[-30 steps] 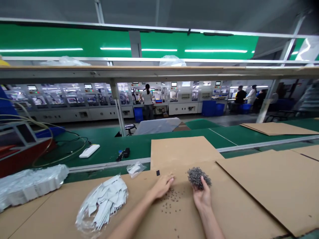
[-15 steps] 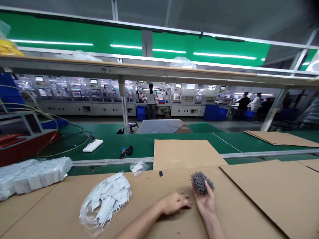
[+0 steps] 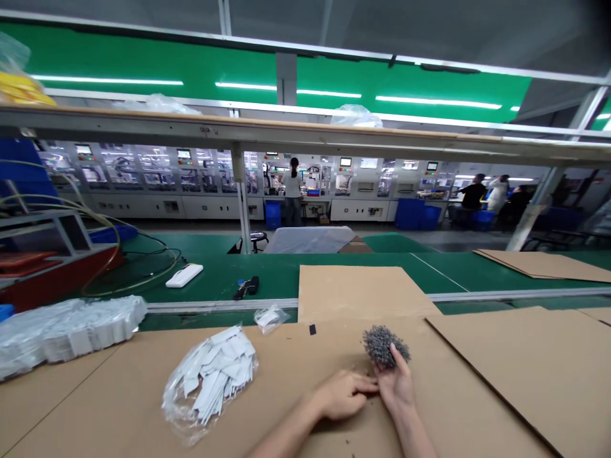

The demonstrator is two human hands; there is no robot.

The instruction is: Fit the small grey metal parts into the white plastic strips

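My right hand [image 3: 396, 385] cups a clump of small dark grey pieces [image 3: 384, 345], the thumb resting over its side. The pieces are too small to name. My left hand [image 3: 344, 393] is close beside the right palm, low over the cardboard sheet [image 3: 286, 381]. Its index finger reaches toward the right hand's fingers while the others are curled in; what they hold, if anything, is hidden. A few dark specks [image 3: 348, 441] lie on the cardboard below. Farther left is a clear plastic bag of flat white strips [image 3: 217, 372].
Bundled white pieces [image 3: 81, 331] lie far left. A small plastic bag [image 3: 270, 318] and a black chip [image 3: 312, 329] sit beyond my hands. More cardboard [image 3: 520, 362] is stacked right. A white device [image 3: 184, 275] and black item [image 3: 247, 287] rest on the green table. People stand in the distance.
My left hand has moved from just over the cardboard to beside the right hand's fingers, its fingers more drawn in. The right hand still holds the grey clump. The view has shifted slightly.
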